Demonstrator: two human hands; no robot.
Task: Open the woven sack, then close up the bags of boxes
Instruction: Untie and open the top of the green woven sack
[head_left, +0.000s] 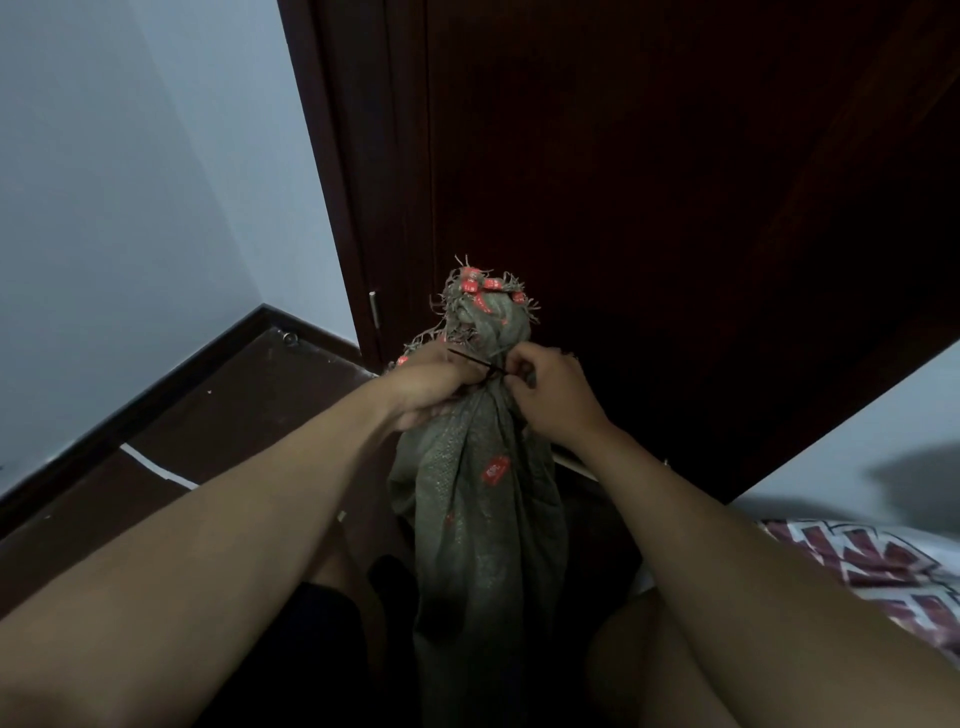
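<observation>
Step one in hand: at frame centre my left hand grips the grey-green woven sack at its neck. My right hand pinches the thin dark tie there. Next, I judge, that tie must be worked loose.

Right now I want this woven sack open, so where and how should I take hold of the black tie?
Probably pinch the free tail of the black tie, which juts up and left from the cinched neck of the woven sack. Come from the left side with the left hand; the right hand is already at the tie's knot end.
</observation>
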